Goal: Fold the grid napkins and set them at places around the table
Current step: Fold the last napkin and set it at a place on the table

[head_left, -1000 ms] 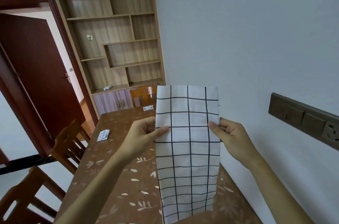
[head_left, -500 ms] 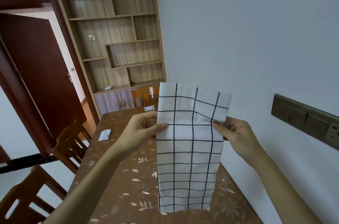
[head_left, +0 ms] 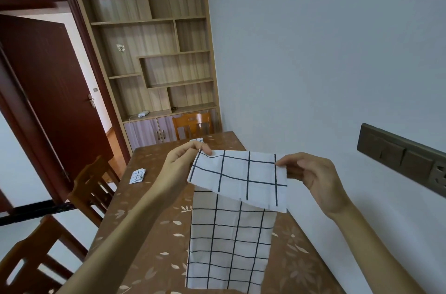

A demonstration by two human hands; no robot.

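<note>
1. Left hand (head_left: 184,161): held up, thumb and forefinger pinching the top left corner of the napkin (head_left: 241,180). Bare forearm slants in from the lower left.
2. Right hand (head_left: 311,176): about level with the left, pinching the top right corner. Remaining fingers curled, apparently loose.
3. Hands apart, the fold's width between them.

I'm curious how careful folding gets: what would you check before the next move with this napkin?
1. Left hand pinches one end of the napkin's fold: ok.
2. Right hand pinches the other end: ok.
3. Flap square with the hanging part: not ok, it slants.
4. Lower end touching the table: cannot tell.
5. Folded napkin set at a left-side place: ok.
</note>
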